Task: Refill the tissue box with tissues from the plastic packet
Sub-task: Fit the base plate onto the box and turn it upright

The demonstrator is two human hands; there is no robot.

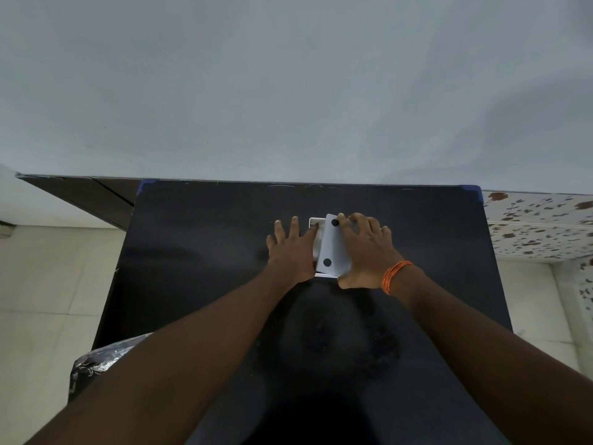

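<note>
A white tissue box (317, 244) lies on the black table (199, 239), bottom side up. Its flat white base panel (333, 248), with two black round feet, sits tilted over the opening. My right hand (365, 248) grips that panel along its right edge, thumb at the near end. My left hand (290, 248) lies flat with fingers spread at the box's left side, its index finger reaching onto the box's far left corner. What is inside the box is hidden. No plastic packet is clearly visible on the table.
A crinkled shiny plastic piece (96, 364) shows at the table's near left edge, beside my left forearm. A grey wall rises right behind the table. Tiled floor lies to the left and right. An orange thread band (395, 275) circles my right wrist.
</note>
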